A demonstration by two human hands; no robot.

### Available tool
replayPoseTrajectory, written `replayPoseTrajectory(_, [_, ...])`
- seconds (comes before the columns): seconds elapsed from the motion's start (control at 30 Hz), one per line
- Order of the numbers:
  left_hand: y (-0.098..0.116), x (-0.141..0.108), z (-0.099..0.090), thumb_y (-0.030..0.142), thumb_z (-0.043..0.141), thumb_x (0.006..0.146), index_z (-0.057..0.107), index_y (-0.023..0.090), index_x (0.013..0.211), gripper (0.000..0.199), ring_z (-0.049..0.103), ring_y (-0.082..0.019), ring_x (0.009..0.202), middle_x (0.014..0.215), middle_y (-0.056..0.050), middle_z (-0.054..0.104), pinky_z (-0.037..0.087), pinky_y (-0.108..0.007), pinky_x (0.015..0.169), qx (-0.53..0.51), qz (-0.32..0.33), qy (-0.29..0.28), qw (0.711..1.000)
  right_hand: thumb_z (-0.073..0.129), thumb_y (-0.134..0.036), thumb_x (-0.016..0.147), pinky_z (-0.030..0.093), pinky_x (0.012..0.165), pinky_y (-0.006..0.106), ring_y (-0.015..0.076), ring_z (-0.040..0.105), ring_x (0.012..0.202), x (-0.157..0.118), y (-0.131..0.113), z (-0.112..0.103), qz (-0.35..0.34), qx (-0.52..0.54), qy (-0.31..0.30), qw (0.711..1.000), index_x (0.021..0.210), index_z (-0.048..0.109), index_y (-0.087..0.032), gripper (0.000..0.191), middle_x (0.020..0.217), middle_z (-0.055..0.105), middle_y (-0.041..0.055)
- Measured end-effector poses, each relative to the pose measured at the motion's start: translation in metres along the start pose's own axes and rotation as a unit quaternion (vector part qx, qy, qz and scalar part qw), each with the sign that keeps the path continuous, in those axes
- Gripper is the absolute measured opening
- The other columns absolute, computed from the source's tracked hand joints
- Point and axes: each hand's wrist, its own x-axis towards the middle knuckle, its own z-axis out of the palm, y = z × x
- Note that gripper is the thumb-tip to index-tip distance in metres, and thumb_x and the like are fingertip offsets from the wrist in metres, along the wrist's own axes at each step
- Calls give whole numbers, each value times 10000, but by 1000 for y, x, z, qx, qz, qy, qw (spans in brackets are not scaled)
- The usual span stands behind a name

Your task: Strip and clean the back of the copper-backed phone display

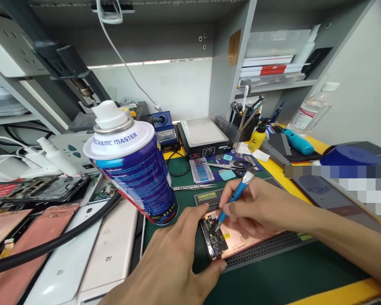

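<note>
An opened phone (pixel 239 245) lies on a grey perforated mat (pixel 260 256), its pinkish metal frame facing up. Dark circuit parts (pixel 213 242) show at its left end. My left hand (pixel 174 250) grips that end, thumb on the near edge and fingers at the far edge. Between the fingers and thumb of my right hand (pixel 254 203) is a blue pen-shaped tool (pixel 238 192) with a silvery upper end. Its dark lower tip meets the circuit area; I cannot tell what kind of tip it is. Beside my left hand stands a blue spray can (pixel 142 173) with a white nozzle.
Several phone back covers (pixel 106 250) lie at left under a thick black cable (pixel 60 241). Tweezers (pixel 193 187) and a black heating plate (pixel 206 137) are behind the phone. A yellow bottle (pixel 256 139), a clear bottle (pixel 316 108) and another phone (pixel 330 203) stand or lie at right.
</note>
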Motion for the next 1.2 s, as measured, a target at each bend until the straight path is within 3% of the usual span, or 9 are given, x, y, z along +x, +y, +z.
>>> replayPoseTrajectory(0.1, [-2, 0, 2, 396, 688, 810, 432, 270, 1440, 691, 687, -310, 1041, 1229, -93, 661, 558, -430, 831, -15, 12, 3, 1000, 678, -219, 849, 462, 442, 213, 113, 598, 462, 2, 0, -4, -11, 14, -12, 1000, 888, 648, -190, 58, 701, 735, 21])
replayPoseTrajectory(0.23, [-4, -2, 3, 372, 658, 834, 460, 298, 1406, 610, 678, -306, 1091, 1340, -77, 618, 554, -452, 872, -25, 26, -15, 999, 763, -252, 800, 412, 348, 187, 94, 553, 362, 4, -5, -2, -11, 48, -26, 998, 728, 662, -147, 162, 597, 700, 11])
replayPoseTrajectory(0.33, [-2, -3, 1, 387, 645, 839, 473, 303, 1404, 596, 660, -317, 1131, 1375, -78, 591, 538, -481, 917, -27, 22, -25, 999, 790, -293, 790, 443, 347, 188, 84, 528, 327, 6, -6, 0, -4, 108, -30, 994, 598, 665, -106, 296, 530, 686, 50])
replayPoseTrajectory(0.5, [7, -4, -8, 490, 722, 728, 506, 288, 1387, 722, 665, -343, 997, 1190, -96, 645, 556, -463, 779, -33, -28, -27, 999, 685, -291, 872, 410, 289, 156, 82, 545, 321, 6, -6, -4, 26, 204, -18, 978, 742, 679, -125, 211, 584, 712, 19])
replayPoseTrajectory(0.67, [11, -5, -13, 549, 750, 648, 493, 289, 1408, 843, 659, -316, 827, 984, -68, 635, 544, -419, 658, -41, -81, -14, 996, 589, -255, 916, 395, 246, 149, 76, 529, 305, 8, -8, -15, 84, 270, -64, 957, 828, 692, -111, 198, 546, 652, -27])
replayPoseTrajectory(0.8, [12, -5, -10, 535, 746, 644, 514, 279, 1373, 807, 661, -313, 803, 935, -59, 631, 530, -393, 620, -27, -74, 3, 997, 522, -239, 947, 394, 246, 148, 72, 504, 307, 9, -9, -19, 85, 293, -83, 949, 821, 677, -115, 235, 544, 626, -31])
replayPoseTrajectory(1.0, [7, -6, -5, 558, 688, 721, 476, 237, 1407, 786, 684, -366, 966, 1106, -126, 664, 489, -360, 570, 30, -65, 15, 997, 589, -252, 914, 375, 264, 155, 62, 476, 313, 8, -7, -15, 50, 255, -43, 965, 738, 665, -121, 232, 556, 619, -26])
replayPoseTrajectory(1.1, [5, -7, -9, 548, 637, 801, 460, 214, 1427, 731, 683, -363, 1033, 1246, -146, 642, 527, -392, 664, 41, -38, -7, 998, 706, -249, 874, 400, 328, 159, 68, 500, 341, 5, -4, -7, -4, 208, 4, 978, 596, 617, -143, 311, 492, 600, -24])
replayPoseTrajectory(1.2, [4, -8, -12, 507, 604, 871, 436, 266, 1449, 648, 694, -331, 1031, 1298, -99, 641, 549, -429, 787, 27, -22, -15, 999, 748, -214, 860, 453, 447, 171, 75, 501, 380, -1, -6, 3, -43, 104, 41, 993, 510, 571, -163, 395, 414, 577, -8])
